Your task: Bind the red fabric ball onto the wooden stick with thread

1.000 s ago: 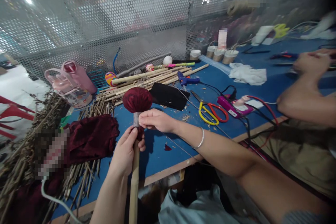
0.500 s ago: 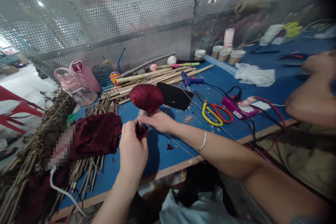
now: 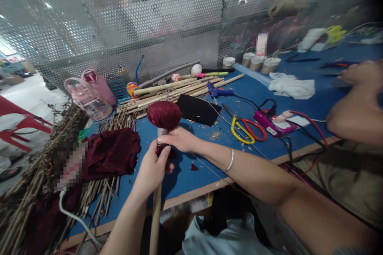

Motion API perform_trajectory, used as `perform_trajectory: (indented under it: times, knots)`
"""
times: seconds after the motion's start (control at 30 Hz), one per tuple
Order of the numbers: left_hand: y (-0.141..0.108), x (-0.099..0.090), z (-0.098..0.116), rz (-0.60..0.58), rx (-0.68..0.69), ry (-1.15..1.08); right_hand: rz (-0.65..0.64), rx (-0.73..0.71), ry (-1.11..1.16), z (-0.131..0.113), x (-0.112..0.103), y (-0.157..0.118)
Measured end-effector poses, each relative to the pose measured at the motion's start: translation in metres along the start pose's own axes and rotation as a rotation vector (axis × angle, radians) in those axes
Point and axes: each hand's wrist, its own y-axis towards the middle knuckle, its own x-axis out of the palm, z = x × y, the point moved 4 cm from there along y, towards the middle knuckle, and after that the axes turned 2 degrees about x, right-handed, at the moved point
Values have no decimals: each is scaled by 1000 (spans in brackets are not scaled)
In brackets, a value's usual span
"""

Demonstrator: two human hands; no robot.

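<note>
Between my hands is a wooden stick (image 3: pixel 155 215) topped by a rounded head covered in dark red cloth (image 3: pixel 164 114). A greyish wrapping (image 3: pixel 162 133) shows on its neck, just under the head. My left hand (image 3: pixel 154 165) is closed round the stick below the neck, where more dark red cloth shows. My right hand (image 3: pixel 181 139) closes on the neck, its thumb lying across the wrapping. A small dark red scrap (image 3: pixel 194 166) lies on the table to the right of my hands.
Folded dark red cloth (image 3: pixel 112 153) and thin dry sticks (image 3: pixel 103 195) lie left. Behind are pale wooden rods (image 3: pixel 179 87), a black cloth (image 3: pixel 197 109) and a blue glue gun (image 3: pixel 220 91). Right are scissors (image 3: pixel 242 129), a purple power strip (image 3: pixel 273 123) and another person's arm (image 3: pixel 353 107).
The red head has tilted and sits slightly lower and further left. The stick's lower length now shows below my left hand, which has turned and shifted its fingers.
</note>
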Motion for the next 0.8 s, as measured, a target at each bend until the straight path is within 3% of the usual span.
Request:
perform_trajectory:
  times: [0.1,0.2,0.37,0.57,0.67,0.8]
  knots:
    - [-3,-4,-8,30,-32,-124,-35,22,-146,-8,-1,-4]
    - [-3,-14,-10,38,-45,-196,-30,26,-436,-23,-6,-17]
    - [-5,-25,-10,33,-50,-236,-93,-167,-773,-67,-13,-41]
    - [-19,-12,-7,-39,-76,-213,-390,-181,-750,-120,6,-30]
    - [-25,-16,1,13,63,-134,-434,-102,-700,-128,22,-26]
    - [-32,-30,7,104,166,-79,-406,-162,-802,-128,41,-49]
